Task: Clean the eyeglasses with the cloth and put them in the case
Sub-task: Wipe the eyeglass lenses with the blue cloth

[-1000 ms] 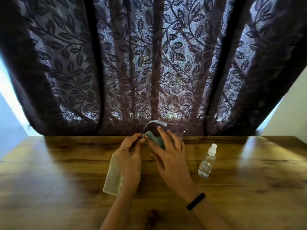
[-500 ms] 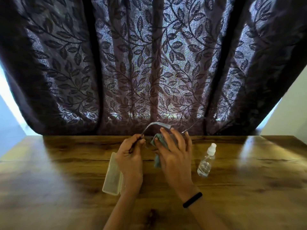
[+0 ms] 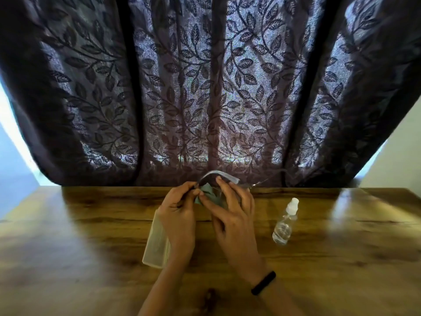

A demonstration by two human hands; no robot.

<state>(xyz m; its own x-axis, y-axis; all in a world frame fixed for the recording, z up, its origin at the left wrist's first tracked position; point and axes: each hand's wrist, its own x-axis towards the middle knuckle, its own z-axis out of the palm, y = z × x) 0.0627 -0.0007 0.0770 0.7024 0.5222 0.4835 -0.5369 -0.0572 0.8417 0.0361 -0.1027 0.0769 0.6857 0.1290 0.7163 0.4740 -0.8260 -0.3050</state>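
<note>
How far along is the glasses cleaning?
Midway. Both hands hold the eyeglasses above the table; the right hand presses the green cloth on a lens while the left hand steadies the frame. Left: putting them into the case, lying beneath the left wrist.

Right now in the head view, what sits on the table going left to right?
case → left hand → cloth → right hand → spray bottle. The eyeglasses span both hands, so I left them out of the order.
</note>
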